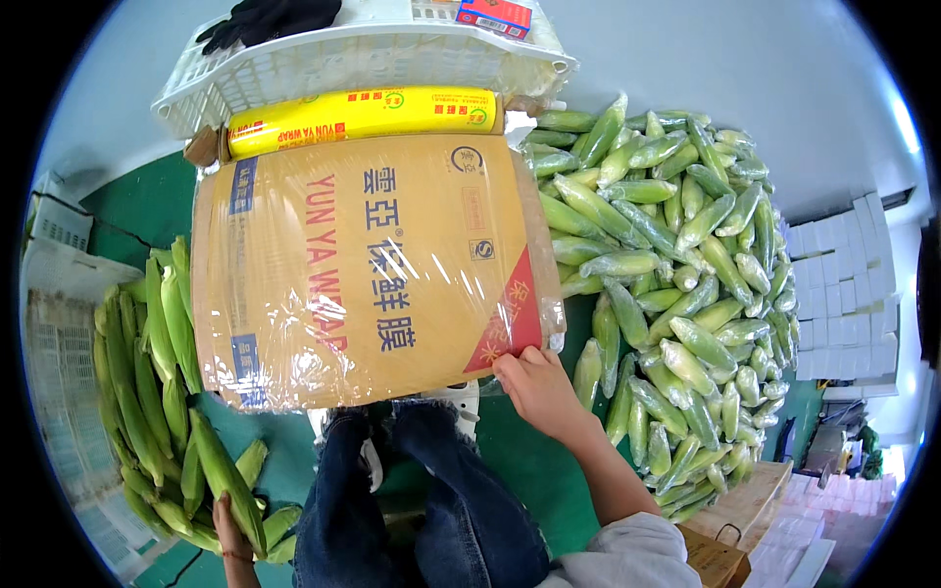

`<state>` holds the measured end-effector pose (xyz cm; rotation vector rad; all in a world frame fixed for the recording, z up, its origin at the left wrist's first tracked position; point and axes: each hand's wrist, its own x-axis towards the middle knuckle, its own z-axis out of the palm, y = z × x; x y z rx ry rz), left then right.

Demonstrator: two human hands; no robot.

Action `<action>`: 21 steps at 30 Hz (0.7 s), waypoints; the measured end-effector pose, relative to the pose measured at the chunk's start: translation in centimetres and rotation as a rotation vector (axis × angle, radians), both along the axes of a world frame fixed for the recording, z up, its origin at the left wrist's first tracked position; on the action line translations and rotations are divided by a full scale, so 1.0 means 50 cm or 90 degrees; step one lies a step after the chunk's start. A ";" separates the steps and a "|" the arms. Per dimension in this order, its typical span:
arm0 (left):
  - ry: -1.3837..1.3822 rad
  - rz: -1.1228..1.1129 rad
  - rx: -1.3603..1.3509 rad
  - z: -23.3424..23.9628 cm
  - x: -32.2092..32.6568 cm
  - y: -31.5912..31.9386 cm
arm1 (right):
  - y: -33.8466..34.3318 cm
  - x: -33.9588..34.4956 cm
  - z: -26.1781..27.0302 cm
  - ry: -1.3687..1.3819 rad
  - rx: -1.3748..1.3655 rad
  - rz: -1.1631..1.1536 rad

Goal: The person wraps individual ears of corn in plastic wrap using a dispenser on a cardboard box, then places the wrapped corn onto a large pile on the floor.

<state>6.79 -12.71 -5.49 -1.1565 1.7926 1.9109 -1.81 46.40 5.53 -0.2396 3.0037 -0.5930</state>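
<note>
At the lower left, my left hand (231, 528) grips an ear of corn in its green husk (226, 478), lifted at the edge of a pile of unwrapped corn (140, 397). My right hand (542, 393) pinches the near right corner of clear cling film (434, 279) spread over a cardboard box (287, 242) that bears printing. Across the far side of the box lies a yellow roll of cling film (360, 121). To the right rises a large heap of film-wrapped corn (676, 242), its nearest ears close to my right forearm.
Behind the roll stands a white plastic crate (353, 66) with black gloves (272, 22) and a small red box (495, 16) on top. White foam boxes (838, 287) are stacked at the far right. A cardboard carton (709, 558) sits at the lower right, on the green floor (507, 470) side.
</note>
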 end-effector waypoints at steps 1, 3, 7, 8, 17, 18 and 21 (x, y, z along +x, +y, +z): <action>0.043 0.005 -0.055 0.039 0.002 0.017 | -0.003 0.000 0.001 -0.016 -0.004 0.003; 0.153 -0.045 -0.116 0.135 -0.031 0.055 | -0.010 -0.002 -0.002 -0.008 -0.001 0.005; 0.467 -0.662 -0.605 0.351 -0.261 0.240 | -0.032 -0.003 -0.006 0.021 0.054 -0.005; 0.569 -0.686 -0.619 0.365 -0.318 0.339 | -0.022 0.008 -0.006 0.017 0.065 -0.019; 0.475 -1.055 -0.506 0.359 -0.512 0.570 | -0.047 -0.039 0.119 -0.051 -0.772 -0.240; 0.564 -1.023 -0.523 0.356 -0.516 0.581 | -0.059 -0.093 0.103 0.049 -0.615 -0.146; 0.853 -0.888 -0.654 0.327 -0.508 0.595 | -0.097 -0.189 0.019 0.255 -0.185 0.014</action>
